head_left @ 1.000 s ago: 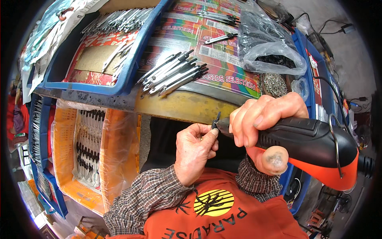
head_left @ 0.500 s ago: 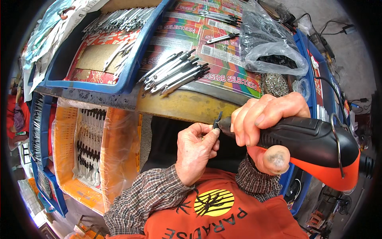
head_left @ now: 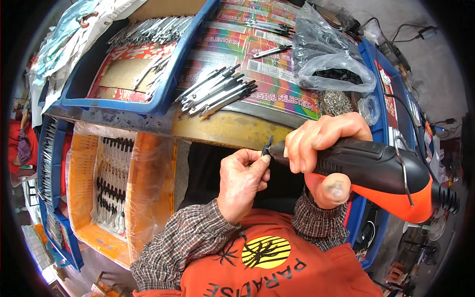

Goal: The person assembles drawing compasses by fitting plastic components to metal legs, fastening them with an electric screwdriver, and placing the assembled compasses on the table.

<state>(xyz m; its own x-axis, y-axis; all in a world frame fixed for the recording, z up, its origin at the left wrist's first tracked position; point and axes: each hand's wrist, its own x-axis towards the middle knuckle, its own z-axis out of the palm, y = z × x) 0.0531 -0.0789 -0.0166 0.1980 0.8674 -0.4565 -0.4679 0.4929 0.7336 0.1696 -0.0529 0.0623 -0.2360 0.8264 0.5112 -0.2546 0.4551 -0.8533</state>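
My right hand [head_left: 329, 143] is wrapped around a black and orange electric screwdriver [head_left: 378, 166], its tip pointing left. Pinched between the thumb and fingers of my left hand [head_left: 243, 184] is a small black part [head_left: 267, 145]. The screwdriver's tip meets this part; the exact contact is too small to make out. Just beyond my hands, at the table's near edge, lies a pile of slim black and silver pieces [head_left: 215, 91] that look like drawing compasses.
A blue tray [head_left: 163, 101] of similar pieces stands at the far left. Below it is an orange crate [head_left: 81, 198] with lined-up pieces. A clear plastic bag [head_left: 336, 64] of black parts and a container of small metal bits [head_left: 336, 103] lie far right.
The screwdriver and my right hand have shifted slightly left in the picture and tilt a little more. My left hand keeps its pinch on the small black part.
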